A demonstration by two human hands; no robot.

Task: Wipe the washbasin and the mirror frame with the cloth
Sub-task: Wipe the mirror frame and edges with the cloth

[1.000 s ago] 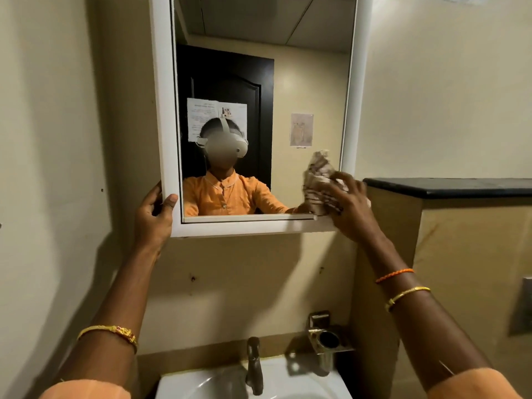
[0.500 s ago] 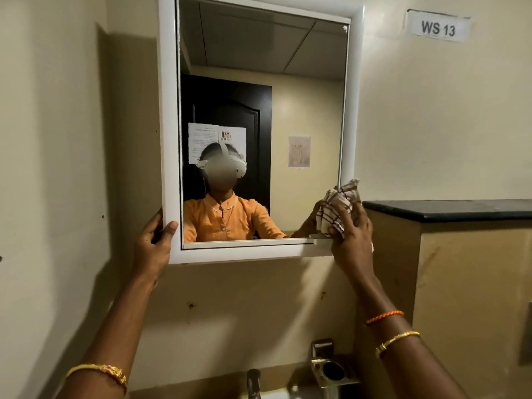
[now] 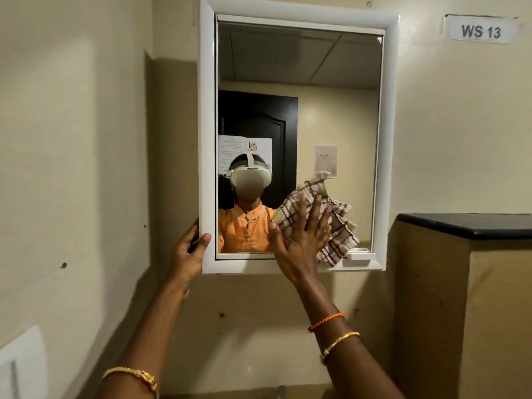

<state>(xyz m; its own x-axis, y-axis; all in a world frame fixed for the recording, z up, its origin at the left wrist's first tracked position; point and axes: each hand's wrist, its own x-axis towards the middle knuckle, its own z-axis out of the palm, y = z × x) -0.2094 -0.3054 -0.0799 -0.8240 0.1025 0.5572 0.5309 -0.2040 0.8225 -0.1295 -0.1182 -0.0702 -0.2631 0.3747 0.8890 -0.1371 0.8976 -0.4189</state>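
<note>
A white mirror frame (image 3: 388, 116) hangs on the cream wall, around a mirror that reflects a person in an orange top. My left hand (image 3: 188, 256) grips the frame's bottom left corner, thumb on its front. My right hand (image 3: 302, 240) lies flat with spread fingers and presses a brown-and-white checked cloth (image 3: 336, 234) against the lower middle of the glass. Part of the cloth hangs down over the bottom rail. The washbasin is out of view below.
A beige partition with a black stone top (image 3: 466, 226) stands right of the mirror. A label reading WS 13 (image 3: 480, 31) is stuck on the wall at upper right. A small white tab (image 3: 359, 253) sits on the frame's bottom right ledge.
My right hand has carried the cloth from the frame's lower right corner leftward onto the glass. The camera has tilted up, so the tap and basin have dropped out of view. My left hand holds its grip.
</note>
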